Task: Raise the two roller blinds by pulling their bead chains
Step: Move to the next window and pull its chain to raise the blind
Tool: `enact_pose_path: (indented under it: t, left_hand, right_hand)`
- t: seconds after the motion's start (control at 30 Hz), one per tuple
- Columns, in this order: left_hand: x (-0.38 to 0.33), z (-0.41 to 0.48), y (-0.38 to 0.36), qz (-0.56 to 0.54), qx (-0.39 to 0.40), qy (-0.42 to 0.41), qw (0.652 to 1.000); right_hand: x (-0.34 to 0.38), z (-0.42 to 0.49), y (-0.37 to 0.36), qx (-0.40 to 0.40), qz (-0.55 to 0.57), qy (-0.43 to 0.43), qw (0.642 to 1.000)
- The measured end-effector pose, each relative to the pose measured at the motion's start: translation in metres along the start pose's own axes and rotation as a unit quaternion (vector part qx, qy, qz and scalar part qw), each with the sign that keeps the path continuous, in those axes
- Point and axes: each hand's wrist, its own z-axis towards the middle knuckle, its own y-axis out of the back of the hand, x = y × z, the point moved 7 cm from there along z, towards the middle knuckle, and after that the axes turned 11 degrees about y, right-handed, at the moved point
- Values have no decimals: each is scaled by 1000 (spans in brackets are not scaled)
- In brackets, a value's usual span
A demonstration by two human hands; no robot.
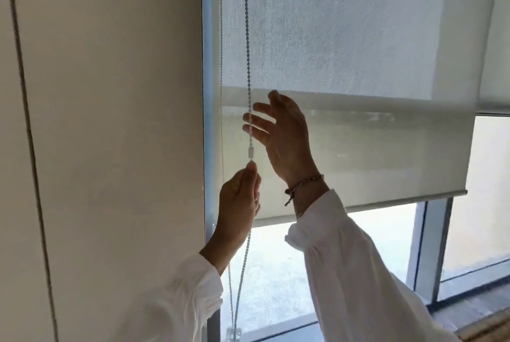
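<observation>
A pale translucent roller blind (372, 154) covers the upper window, its bottom bar (386, 202) sloping up to the right with glass showing below. A second, more opaque blind (331, 24) hangs higher, its lower edge just above my right hand. The bead chain (247, 38) runs down the blind's left side, with a white connector (251, 152) on it. My left hand (240, 203) is closed around the chain just under the connector. My right hand (278, 132) is higher, fingers spread beside the chain and touching it lightly. A thinner second chain (221, 65) hangs further left.
A beige wall (110, 121) fills the left half, ending at the window frame (207, 93). The chain loop ends at a bracket (234, 332) low on the frame. A vertical mullion (430, 245) divides the glass at right. A woven mat (491, 328) lies at bottom right.
</observation>
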Motion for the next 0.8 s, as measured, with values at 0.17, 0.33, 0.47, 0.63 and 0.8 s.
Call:
enact_pose_path:
  t: [0.17, 0.33, 0.47, 0.63, 0.8]
  left_hand:
    - [27, -20, 3, 37, -12, 5, 999]
    - [37, -17, -1, 88, 18, 6, 996]
    - [35, 4, 10, 92, 54, 48, 993]
    - [-17, 41, 8, 7, 65, 34, 997]
    - [-89, 60, -20, -38, 120, -26, 992]
  right_hand:
    - [-9, 9, -13, -23, -101, -25, 994]
    - [4, -8, -4, -110, -294, 177, 933]
    - [10, -20, 11, -120, -316, 266, 903]
    - [-5, -45, 21, -120, -348, 310, 876]
    - [-19, -76, 31, -87, -357, 339, 866]
